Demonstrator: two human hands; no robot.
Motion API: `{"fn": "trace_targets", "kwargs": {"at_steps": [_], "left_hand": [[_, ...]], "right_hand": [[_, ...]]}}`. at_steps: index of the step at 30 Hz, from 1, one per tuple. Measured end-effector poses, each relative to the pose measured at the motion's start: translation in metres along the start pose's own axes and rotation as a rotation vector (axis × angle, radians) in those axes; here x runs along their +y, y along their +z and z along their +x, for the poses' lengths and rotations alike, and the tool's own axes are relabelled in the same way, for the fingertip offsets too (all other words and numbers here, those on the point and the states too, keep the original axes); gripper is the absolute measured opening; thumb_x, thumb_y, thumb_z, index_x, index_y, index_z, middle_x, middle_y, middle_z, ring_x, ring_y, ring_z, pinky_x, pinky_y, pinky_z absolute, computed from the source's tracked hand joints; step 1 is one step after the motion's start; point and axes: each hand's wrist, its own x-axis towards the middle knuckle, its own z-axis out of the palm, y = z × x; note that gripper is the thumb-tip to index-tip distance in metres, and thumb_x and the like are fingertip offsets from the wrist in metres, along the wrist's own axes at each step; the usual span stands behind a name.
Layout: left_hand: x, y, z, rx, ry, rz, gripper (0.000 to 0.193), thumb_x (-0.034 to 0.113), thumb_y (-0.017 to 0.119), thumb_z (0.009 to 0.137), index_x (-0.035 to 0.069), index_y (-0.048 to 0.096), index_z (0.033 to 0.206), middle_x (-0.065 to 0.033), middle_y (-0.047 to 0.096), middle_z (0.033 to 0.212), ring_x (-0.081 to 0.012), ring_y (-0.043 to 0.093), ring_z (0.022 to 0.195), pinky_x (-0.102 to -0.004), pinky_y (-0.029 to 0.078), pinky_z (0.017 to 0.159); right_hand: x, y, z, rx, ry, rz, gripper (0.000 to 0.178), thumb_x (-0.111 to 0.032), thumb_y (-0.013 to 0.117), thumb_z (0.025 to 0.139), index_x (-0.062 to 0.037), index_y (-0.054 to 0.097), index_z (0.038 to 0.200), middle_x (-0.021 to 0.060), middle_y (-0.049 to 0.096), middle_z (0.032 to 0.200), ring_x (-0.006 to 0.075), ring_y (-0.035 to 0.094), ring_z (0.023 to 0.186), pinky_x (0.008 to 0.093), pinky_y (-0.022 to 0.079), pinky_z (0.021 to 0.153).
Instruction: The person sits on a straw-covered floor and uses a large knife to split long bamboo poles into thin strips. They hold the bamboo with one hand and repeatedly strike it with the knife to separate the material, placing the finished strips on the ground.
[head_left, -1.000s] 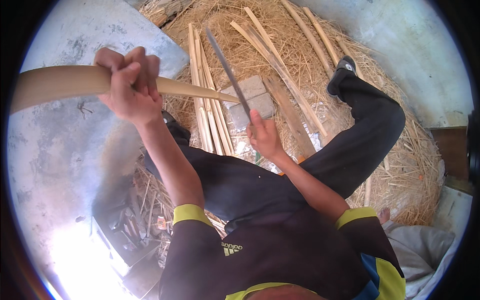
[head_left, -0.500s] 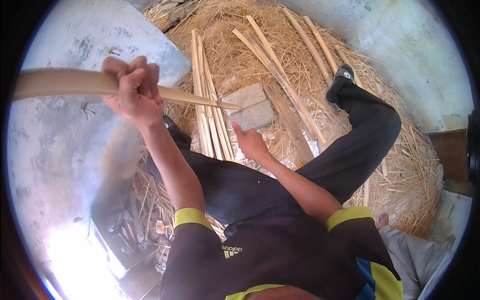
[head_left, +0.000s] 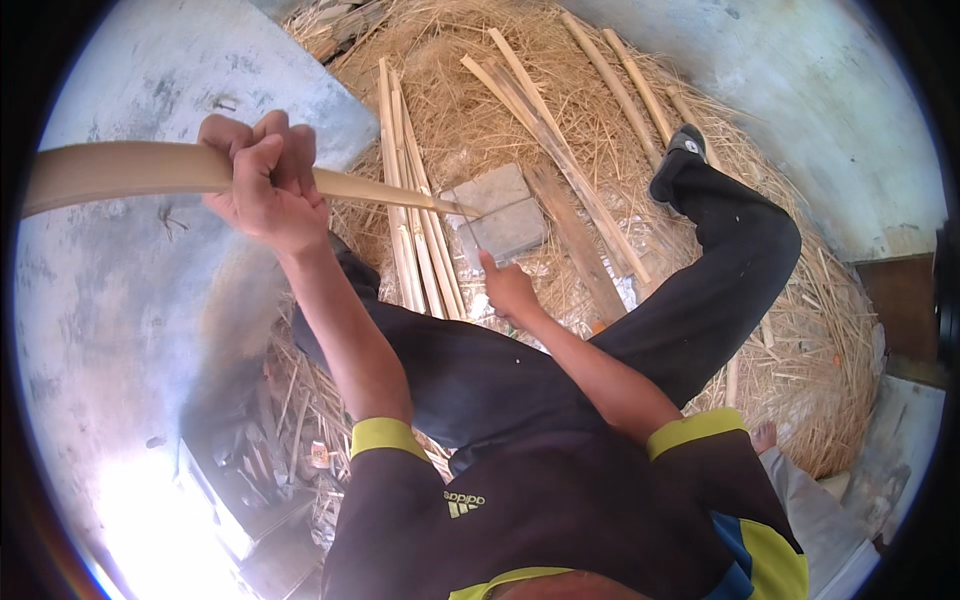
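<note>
My left hand is closed around a long pale bamboo strip. The strip runs from the left edge of the view, and its narrow tip lies over a grey block on the floor. My right hand is closed on a knife, its handle hidden in the fingers. The thin grey blade points away from me and meets the strip close to its tip, beside the block. Whether the blade cuts into the strip cannot be made out.
Left of the block lies a bundle of split bamboo. More strips, a dark plank and round poles lie on shavings. My legs flank the work. Another person's pale-clothed leg is at lower right.
My right hand has moved slightly right and toward me. The knife blade now shows under the strip's tip. My left hand has barely shifted, still gripping the strip.
</note>
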Motion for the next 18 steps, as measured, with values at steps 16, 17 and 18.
{"fn": "trace_targets", "kwargs": {"at_steps": [16,17,18], "left_hand": [[-0.002,0.006,0.006,0.504,0.154,0.416,0.021,0.002,0.058,0.085,0.007,0.041,0.073,0.0023,0.032,0.047,-0.0055,0.026,0.036,-0.0225,0.02,0.032],[0.002,0.006,0.007,0.556,0.155,0.468,0.022,0.006,0.062,0.087,0.007,0.043,0.075,0.002,0.035,0.046,-0.0057,0.029,0.035,-0.0224,0.022,0.031],[0.001,0.002,0.005,0.534,0.152,0.467,0.022,0.011,0.064,0.087,0.005,0.045,0.077,0.0015,0.037,0.045,-0.0056,0.032,0.034,-0.0225,0.025,0.03]], "right_hand": [[0.041,0.015,0.032,-0.103,0.308,0.256,0.079,-0.061,0.039,0.092,0.0146,0.063,0.095,0.0315,0.064,0.096,0.0405,0.065,0.088,0.0466,0.047,0.083],[0.048,0.016,0.031,-0.078,0.26,0.198,0.079,-0.062,0.039,0.092,0.0133,0.064,0.092,0.031,0.064,0.094,0.04,0.065,0.087,0.0466,0.047,0.083],[0.043,0.011,0.02,-0.065,0.23,0.131,0.078,-0.062,0.038,0.092,0.012,0.065,0.089,0.0306,0.064,0.092,0.0395,0.065,0.087,0.0467,0.047,0.082]]}}
